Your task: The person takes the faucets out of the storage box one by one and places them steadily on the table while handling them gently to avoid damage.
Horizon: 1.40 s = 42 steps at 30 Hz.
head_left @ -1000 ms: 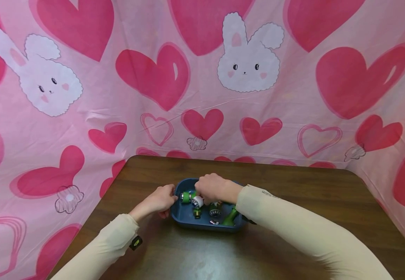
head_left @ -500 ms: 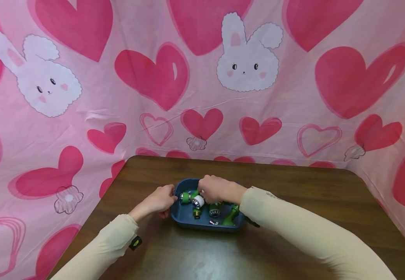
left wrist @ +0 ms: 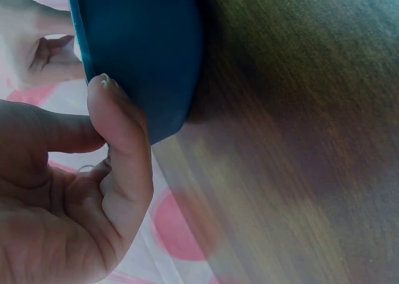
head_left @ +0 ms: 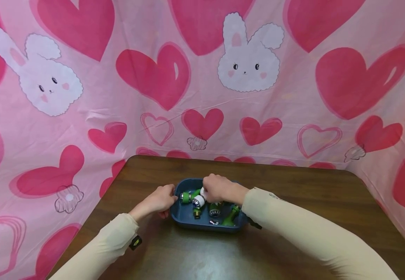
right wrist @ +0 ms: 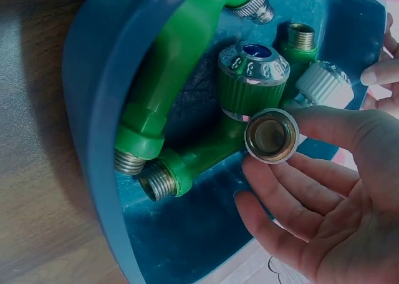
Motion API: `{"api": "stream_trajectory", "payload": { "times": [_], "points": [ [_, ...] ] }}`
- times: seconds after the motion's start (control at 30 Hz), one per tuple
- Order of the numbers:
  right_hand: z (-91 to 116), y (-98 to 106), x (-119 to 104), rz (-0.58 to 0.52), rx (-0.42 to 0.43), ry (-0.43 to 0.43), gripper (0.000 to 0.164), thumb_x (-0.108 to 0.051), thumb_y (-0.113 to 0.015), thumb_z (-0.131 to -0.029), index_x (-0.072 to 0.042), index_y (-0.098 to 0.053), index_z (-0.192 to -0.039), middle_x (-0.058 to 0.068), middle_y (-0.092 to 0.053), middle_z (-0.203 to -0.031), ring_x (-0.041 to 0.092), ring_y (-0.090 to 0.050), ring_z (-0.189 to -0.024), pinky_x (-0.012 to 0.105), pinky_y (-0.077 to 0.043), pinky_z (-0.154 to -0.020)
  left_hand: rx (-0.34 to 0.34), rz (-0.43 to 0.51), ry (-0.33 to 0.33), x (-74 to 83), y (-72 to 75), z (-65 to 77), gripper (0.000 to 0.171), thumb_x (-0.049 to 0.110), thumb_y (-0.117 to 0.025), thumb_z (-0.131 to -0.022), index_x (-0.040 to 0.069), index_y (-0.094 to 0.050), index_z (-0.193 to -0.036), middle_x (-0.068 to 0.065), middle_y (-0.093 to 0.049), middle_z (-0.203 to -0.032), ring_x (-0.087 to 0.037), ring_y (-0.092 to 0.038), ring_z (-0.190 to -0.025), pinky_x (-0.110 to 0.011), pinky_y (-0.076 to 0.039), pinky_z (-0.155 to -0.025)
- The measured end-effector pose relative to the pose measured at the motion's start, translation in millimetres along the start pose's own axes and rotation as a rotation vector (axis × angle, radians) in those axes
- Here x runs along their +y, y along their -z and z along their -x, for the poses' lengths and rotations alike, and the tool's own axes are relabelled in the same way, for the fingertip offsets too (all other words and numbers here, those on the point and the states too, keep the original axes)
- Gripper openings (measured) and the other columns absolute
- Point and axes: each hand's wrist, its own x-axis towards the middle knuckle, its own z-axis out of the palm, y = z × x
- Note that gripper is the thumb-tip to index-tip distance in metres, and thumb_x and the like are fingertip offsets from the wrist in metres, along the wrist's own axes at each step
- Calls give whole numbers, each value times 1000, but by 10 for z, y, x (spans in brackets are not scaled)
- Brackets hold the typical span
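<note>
My left hand (head_left: 161,199) pinches the left rim of a blue plastic tray (head_left: 188,224) between thumb and finger; the left wrist view shows this hand (left wrist: 81,184) against the tray wall. Inside the tray my right hand (head_left: 219,188) holds a white tap fitting with a ribbed white knob (head_left: 198,201). In the right wrist view, the fingers of this hand (right wrist: 330,190) lie around the fitting's round end (right wrist: 272,136), whose brass-coloured opening faces the camera. Beside it lie green tap fittings (right wrist: 252,84) with ribbed knobs and threaded metal ends.
The tray stands on a dark wooden table (head_left: 202,256). A green fitting (head_left: 229,219) and a small shiny metal piece (head_left: 214,222) lie near its front wall. Pink heart-and-rabbit cloth (head_left: 202,85) hangs behind and at both sides.
My right hand has shifted slightly to the right. More of the white fitting now shows beside its fingers in the head view. The left hand and tray have stayed in place.
</note>
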Motion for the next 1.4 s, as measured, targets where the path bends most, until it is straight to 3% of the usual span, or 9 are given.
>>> {"api": "stream_trajectory", "payload": {
  "times": [0.3, 0.7, 1.13, 1.4],
  "points": [
    [-7, 34, 24, -26, -19, -50, 16, -13, -86, -86, -13, -72, -79, -1, -63, -70, 15, -53, -61, 30, -47, -55, 0, -1, -4, -2, -5, -12, 12, 8, -63, -106, 1, -58, -113, -14, -61, -74, -23, -64, -49, -34, -58, -45],
    [-37, 70, 13, 15, -57, -116, 21, -16, -87, -86, -13, -67, -80, 1, -63, -71, 16, -52, -60, 30, -43, -55, 14, -3, -14, 15, -10, -11, 9, 8, -63, -105, 2, -57, -107, -14, -61, -70, -21, -63, -46, -35, -57, -43],
    [-32, 51, 25, 26, -55, -127, 21, -16, -87, -86, -14, -67, -82, 1, -62, -71, 16, -50, -60, 31, -42, -55, 15, 8, -17, 1, -14, -9, 8, 8, -63, -105, 2, -57, -106, -14, -61, -71, -21, -63, -45, -35, -56, -42],
    [-6, 65, 16, 54, -35, -113, 21, -17, -87, -86, -15, -67, -80, 0, -62, -71, 17, -51, -61, 32, -43, -56, 2, 15, -7, -39, 1, -19, 16, 10, -63, -106, -1, -60, -117, -13, -62, -69, -20, -63, -45, -33, -56, -43]
  ]
}}
